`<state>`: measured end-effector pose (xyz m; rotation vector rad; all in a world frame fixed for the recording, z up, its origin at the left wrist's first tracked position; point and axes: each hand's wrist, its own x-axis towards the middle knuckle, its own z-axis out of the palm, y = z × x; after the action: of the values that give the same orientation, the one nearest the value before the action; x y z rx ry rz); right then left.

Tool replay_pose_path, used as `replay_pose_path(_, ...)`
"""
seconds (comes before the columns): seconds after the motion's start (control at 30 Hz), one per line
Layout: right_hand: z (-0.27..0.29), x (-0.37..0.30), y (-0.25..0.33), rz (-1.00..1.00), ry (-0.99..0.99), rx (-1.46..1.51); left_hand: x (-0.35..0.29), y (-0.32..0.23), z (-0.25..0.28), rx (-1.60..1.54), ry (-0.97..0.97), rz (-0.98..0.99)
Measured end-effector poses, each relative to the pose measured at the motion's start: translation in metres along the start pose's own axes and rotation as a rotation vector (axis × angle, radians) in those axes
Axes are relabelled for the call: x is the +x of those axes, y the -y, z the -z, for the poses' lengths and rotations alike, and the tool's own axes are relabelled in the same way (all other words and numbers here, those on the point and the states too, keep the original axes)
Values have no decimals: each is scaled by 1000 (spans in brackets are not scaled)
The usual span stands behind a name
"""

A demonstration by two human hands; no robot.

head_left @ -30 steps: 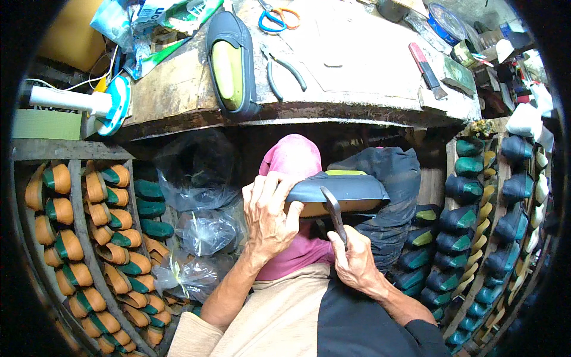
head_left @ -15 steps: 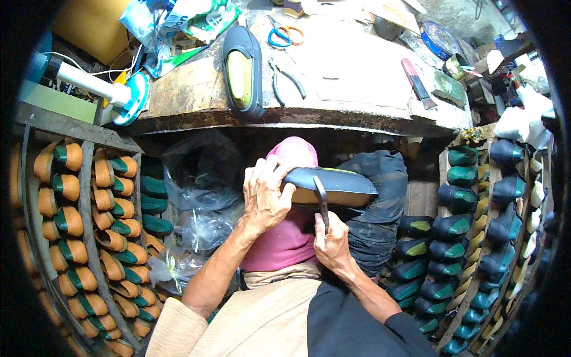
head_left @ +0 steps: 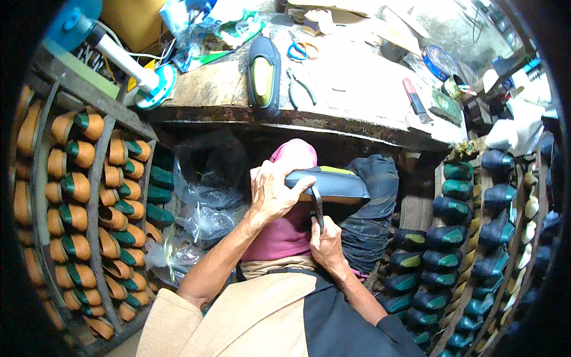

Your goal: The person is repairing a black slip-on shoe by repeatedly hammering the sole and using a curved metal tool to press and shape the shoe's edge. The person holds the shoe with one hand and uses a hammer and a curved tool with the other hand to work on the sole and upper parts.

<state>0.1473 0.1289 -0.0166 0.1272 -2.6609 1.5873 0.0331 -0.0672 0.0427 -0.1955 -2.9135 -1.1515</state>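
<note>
My left hand (head_left: 275,191) grips one end of a dark blue shoe (head_left: 342,185), with the thumb along its near side. The shoe lies sideways over my lap, with a yellow-green form showing at its opening and a brown underside edge. My right hand (head_left: 327,243) is closed round the lower part of a dark, slightly curved metal tool (head_left: 317,205). The tool's upper end meets the shoe's near side, close to my left thumb. Its exact kind is not clear. Beneath the shoe is a pink cloth (head_left: 279,229) over my leg.
On the bench ahead stand another dark blue shoe (head_left: 264,80), pliers (head_left: 301,89), scissors (head_left: 304,50) and a red-handled blade (head_left: 416,100). Racks of orange shoes (head_left: 76,185) line the left, and dark blue and green shoes (head_left: 447,235) the right. Clear plastic bags (head_left: 202,220) lie at my left.
The tool and my right hand have moved slightly left along the shoe, nearer my left thumb. My view has turned a little, so the bench things appear shifted.
</note>
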Motion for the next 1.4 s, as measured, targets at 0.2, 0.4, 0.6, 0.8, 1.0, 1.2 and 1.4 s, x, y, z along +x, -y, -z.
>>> replay_pose_path(0.2,11,-6,17,-130,65,-79,2,12,-14,17,-74,-17)
replay_pose_path(0.4,24,-20,30,-352,118,-37,3,26,-22,106,-94,-118)
replay_pose_path(0.6,20,24,29,-83,-20,-95,4,34,-27,146,-66,-219)
replay_pose_path(0.8,20,47,45,-45,16,-264,4,34,-22,126,-12,-232)
replay_pose_path(1.0,90,125,26,81,-274,-257,5,27,-26,56,-7,-186)
replay_pose_path(1.2,152,295,-49,-206,-344,-356,7,21,-31,62,-3,-169)
replay_pose_path(1.4,156,357,-90,-54,-204,-581,9,18,-29,87,-11,-142)
